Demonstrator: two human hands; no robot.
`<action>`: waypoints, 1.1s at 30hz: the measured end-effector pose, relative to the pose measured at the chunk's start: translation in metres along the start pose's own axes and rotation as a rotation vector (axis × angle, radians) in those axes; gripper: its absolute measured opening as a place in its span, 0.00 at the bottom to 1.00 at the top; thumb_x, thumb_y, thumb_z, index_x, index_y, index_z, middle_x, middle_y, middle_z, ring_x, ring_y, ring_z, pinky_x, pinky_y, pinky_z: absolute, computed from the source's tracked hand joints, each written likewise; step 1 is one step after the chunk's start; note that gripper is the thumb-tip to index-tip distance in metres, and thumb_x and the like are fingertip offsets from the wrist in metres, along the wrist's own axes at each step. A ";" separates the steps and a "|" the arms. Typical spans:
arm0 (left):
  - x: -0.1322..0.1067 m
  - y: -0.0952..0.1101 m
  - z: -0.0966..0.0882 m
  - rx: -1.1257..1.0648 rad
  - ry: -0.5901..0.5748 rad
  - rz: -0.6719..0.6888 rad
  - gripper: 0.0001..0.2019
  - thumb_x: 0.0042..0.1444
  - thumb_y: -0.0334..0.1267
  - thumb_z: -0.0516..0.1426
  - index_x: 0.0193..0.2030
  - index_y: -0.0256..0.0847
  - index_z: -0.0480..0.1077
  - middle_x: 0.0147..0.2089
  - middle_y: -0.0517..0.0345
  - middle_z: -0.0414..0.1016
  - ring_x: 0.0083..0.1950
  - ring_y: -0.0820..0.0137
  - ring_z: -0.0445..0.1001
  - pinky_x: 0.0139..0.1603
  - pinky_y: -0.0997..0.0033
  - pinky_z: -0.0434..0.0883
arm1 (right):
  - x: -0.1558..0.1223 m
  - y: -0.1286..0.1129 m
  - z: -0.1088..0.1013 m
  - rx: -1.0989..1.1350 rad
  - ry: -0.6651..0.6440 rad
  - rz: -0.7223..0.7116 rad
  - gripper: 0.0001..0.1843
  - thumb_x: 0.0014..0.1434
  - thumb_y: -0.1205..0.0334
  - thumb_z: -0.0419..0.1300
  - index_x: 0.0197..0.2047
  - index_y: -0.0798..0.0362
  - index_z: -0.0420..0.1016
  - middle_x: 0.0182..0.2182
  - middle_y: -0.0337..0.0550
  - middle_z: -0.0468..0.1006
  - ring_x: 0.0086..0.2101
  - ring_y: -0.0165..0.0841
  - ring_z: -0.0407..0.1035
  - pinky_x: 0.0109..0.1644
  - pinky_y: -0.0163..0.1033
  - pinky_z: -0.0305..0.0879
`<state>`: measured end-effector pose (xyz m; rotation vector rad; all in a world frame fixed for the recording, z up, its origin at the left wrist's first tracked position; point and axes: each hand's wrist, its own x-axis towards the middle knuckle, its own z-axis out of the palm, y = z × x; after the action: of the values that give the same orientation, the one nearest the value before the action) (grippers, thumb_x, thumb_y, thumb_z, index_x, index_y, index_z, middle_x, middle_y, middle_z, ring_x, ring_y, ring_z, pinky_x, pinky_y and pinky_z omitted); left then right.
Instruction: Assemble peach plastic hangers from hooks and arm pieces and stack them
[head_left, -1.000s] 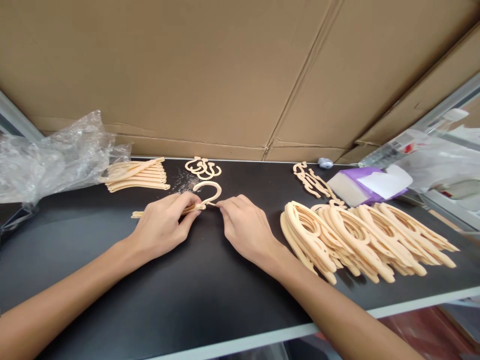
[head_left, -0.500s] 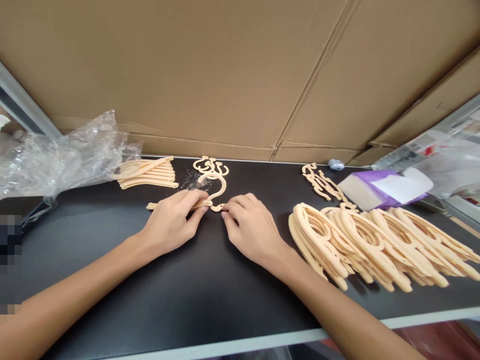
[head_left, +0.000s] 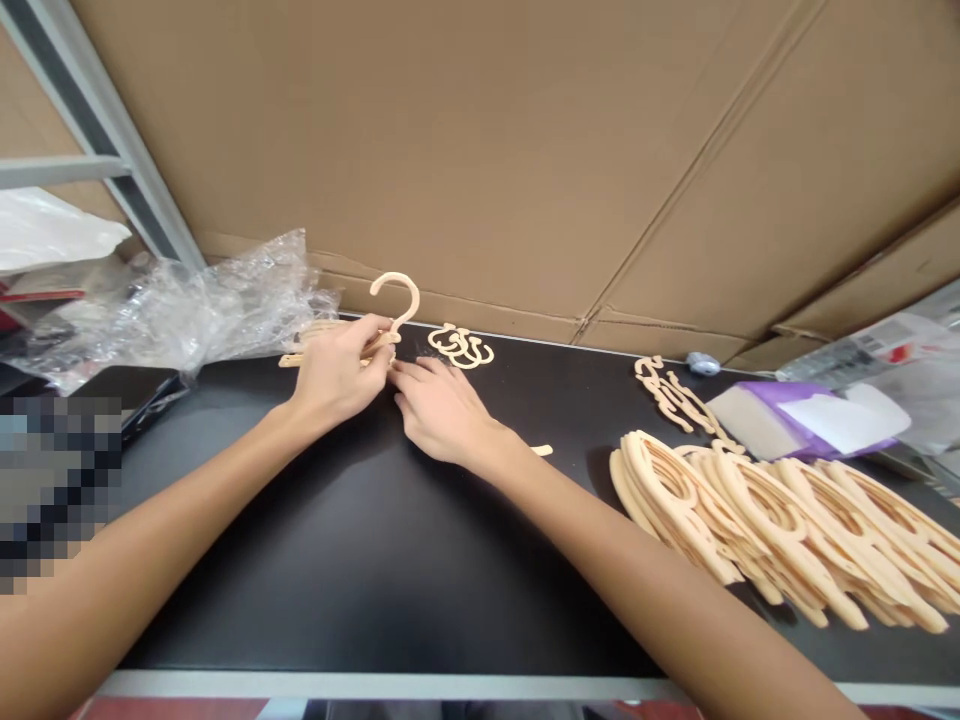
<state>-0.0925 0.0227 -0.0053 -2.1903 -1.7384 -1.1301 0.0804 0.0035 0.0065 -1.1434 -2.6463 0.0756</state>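
Observation:
My left hand [head_left: 337,375] is closed on a cream plastic hanger [head_left: 395,300] whose hook stands upright above my fingers, at the back left of the black table [head_left: 360,560]. Just behind it lies a stack of the same hangers [head_left: 319,332], partly hidden by that hand. My right hand [head_left: 439,410] lies beside the left, fingers curled and touching the held hanger's base; what it pinches is hidden. A small pile of loose hooks [head_left: 460,347] lies just beyond my right hand.
A long fanned row of cream ring-shaped hanger parts [head_left: 780,515] fills the right side. More small cream pieces [head_left: 671,395] and a purple-and-white pack [head_left: 806,418] lie behind it. Crumpled clear plastic [head_left: 180,310] sits at the back left. Cardboard [head_left: 487,150] walls the back.
Both hands moved left and toward the back with the hanger; its hook, lying flat before, now stands upright near the hanger stack. The camera view swung left.

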 end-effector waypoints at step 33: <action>-0.014 0.014 0.007 -0.124 -0.278 0.169 0.14 0.67 0.44 0.50 0.48 0.39 0.72 0.40 0.52 0.80 0.39 0.63 0.77 0.45 0.65 0.71 | -0.084 0.034 -0.038 0.276 0.333 0.458 0.12 0.65 0.63 0.54 0.33 0.51 0.77 0.32 0.39 0.83 0.35 0.35 0.75 0.43 0.42 0.60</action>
<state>-0.0775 0.0105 -0.0144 -2.6213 -1.5752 -0.9556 0.1697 -0.0353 0.0204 -1.4878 -1.9776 0.2964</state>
